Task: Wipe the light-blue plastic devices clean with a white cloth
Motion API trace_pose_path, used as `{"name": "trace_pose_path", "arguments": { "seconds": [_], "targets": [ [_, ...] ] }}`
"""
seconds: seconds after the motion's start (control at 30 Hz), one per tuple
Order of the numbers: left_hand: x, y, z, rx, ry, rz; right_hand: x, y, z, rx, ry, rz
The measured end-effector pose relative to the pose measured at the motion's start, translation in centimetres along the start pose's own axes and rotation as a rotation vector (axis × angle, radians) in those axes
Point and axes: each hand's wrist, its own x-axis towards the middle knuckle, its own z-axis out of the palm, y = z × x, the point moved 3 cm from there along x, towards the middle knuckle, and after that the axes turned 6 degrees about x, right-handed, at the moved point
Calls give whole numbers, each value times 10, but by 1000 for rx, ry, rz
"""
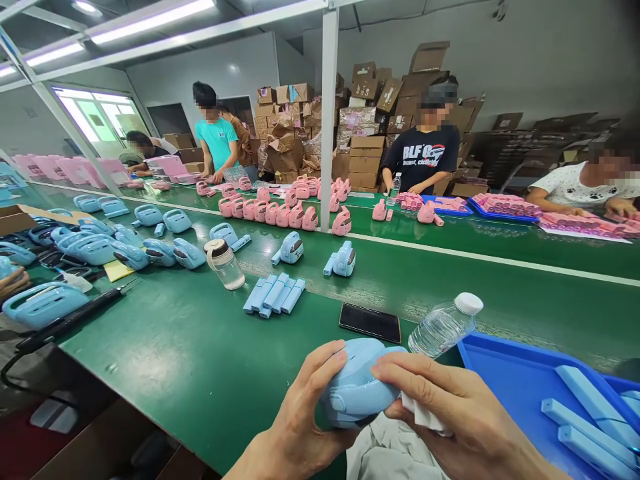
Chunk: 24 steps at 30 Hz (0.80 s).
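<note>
One blue casing (356,392), held at the near edge of the green counter (200,360). My left hand (300,427) grips its side, thumb up. My right hand (450,413), fingers curled, pinches a white cloth (420,415) against it.

Pale blue rounded plastic casing (357,390), handheld

Showed a left hand (300,417) and a right hand (453,413), both bare past the wrists and along the forearms, which were cut off at the lower edge. Had short, plain, rounded nails. Bore fine creases over the knuckles. Left any sleeve outside the frame.
</note>
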Motion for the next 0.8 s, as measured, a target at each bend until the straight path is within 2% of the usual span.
{"name": "trace_pose_path", "arguments": {
  "seconds": [0.17, 0.23, 0.3, 0.37, 0.43, 0.5, 0.57, 0.67, 0.73, 0.8],
  "targets": [
    [-2, -4, 3, -38, -42, -33, -2, -2, 5, 6, 9, -26],
    [-3, -6, 2, -41, -62, -53, -1, -2, 8, 13, -4, -5],
    [-3, -7, 1, -59, -65, -133, 0, 3, 8, 64, 16, 59],
    [-3, -10, 1, -184, -62, -332, 0, 14, 5, 150, 163, 243],
    [-2, -12, 3, -444, -18, -568, -7, 32, 3, 263, 395, 542],
    [-2, -11, 8, -742, 86, -747, -17, 47, 12, 399, 558, 819],
    [-1, -10, 16, -973, 223, -885, -23, 54, 30, 599, 619, 940],
    [0, -7, 30, -1181, 348, -1015, -23, 51, 62, 882, 654, 932],
    [2, -4, 37, -1222, 365, -1017, -21, 45, 75, 901, 663, 914],
    [5, -2, 40, -1172, 368, -1010, -20, 41, 82, 862, 667, 911]
  ]
}}
